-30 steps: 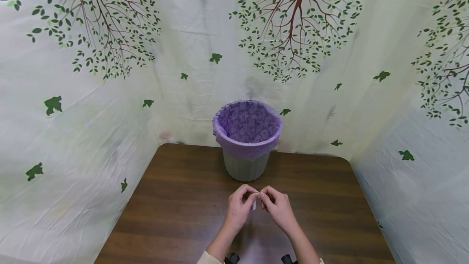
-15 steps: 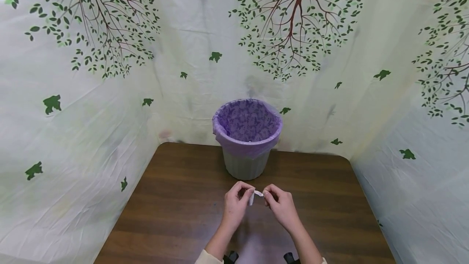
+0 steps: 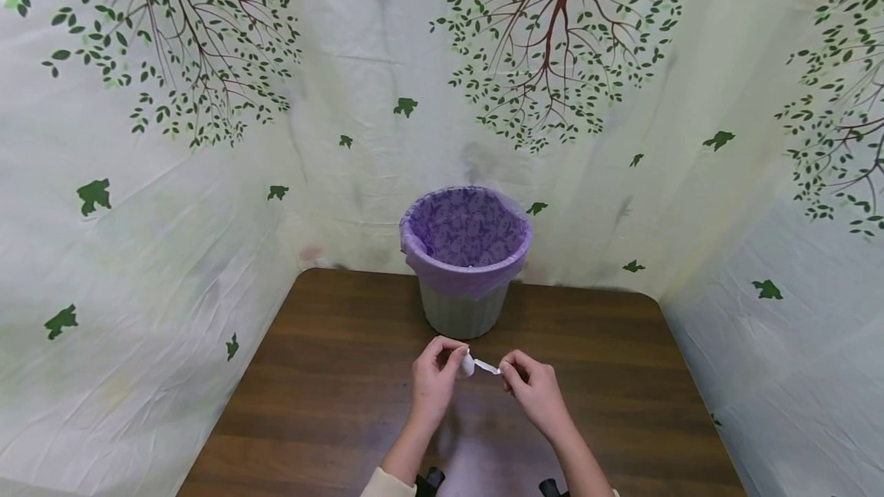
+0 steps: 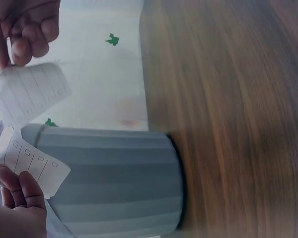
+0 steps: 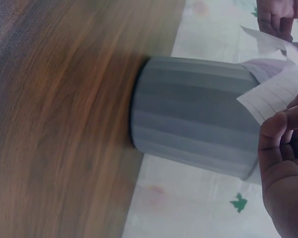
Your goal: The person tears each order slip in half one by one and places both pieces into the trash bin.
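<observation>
My left hand [image 3: 433, 386] pinches a white slip of paper [image 3: 467, 365] between thumb and fingers, above the table. Beside it my right hand [image 3: 537, 391] pinches a narrow-looking white piece of paper [image 3: 487, 366] that reaches toward the left one. In the left wrist view the left hand's paper [image 4: 52, 176] and the right hand's paper [image 4: 37, 89] both show printed lines and small boxes. Their near edges meet or overlap; whether they are joined I cannot tell. The right wrist view shows the lined paper [image 5: 273, 94] over the right fingers [image 5: 275, 126].
A grey ribbed bin [image 3: 464, 317] with a purple patterned liner [image 3: 456, 282] over its rim stands at the back of the brown wooden table [image 3: 331, 374], just beyond the hands. White cloth with printed trees and leaves [image 3: 345, 198] hangs behind and at both sides.
My hands have moved apart, the left hand going left and the right slightly right. More white paper shows between them, stretching from one hand toward the other.
</observation>
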Available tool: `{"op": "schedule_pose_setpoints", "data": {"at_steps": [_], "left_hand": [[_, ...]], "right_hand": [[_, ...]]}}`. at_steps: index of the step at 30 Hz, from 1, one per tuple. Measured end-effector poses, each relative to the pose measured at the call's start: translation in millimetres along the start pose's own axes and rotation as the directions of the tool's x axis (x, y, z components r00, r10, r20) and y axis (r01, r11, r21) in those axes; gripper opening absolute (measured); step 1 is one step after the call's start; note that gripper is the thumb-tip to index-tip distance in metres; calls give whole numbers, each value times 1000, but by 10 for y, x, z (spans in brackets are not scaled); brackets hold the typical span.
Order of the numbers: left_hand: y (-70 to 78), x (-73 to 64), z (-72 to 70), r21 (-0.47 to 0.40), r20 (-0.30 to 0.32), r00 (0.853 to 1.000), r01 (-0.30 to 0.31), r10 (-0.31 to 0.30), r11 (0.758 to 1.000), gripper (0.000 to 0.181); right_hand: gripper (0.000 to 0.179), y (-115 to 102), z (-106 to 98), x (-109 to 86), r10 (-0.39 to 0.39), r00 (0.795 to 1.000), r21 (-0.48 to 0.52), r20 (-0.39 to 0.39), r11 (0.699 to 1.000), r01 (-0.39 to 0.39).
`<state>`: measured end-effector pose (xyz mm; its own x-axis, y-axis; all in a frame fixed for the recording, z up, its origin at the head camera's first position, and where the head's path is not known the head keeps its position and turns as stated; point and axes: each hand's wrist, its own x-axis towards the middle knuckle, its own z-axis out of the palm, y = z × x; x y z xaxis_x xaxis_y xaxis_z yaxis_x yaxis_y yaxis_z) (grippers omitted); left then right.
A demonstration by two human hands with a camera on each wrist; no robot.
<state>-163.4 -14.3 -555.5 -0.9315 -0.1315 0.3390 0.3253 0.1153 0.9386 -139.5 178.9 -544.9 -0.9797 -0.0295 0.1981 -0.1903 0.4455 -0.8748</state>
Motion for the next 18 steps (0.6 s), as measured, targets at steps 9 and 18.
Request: {"op": "schedule_pose_setpoints", "data": {"at_steps": [9, 18], "left_hand": [[-4, 24, -71, -22, -33, 999, -3, 2, 1000, 4], [-36, 82, -151, -8, -48, 999, 15, -16, 1000, 4]], "right_hand": [[16, 27, -52, -5, 39, 999, -1, -1, 999, -39], [17, 68, -121, -7, 64, 998, 2, -25, 998, -64]]}}
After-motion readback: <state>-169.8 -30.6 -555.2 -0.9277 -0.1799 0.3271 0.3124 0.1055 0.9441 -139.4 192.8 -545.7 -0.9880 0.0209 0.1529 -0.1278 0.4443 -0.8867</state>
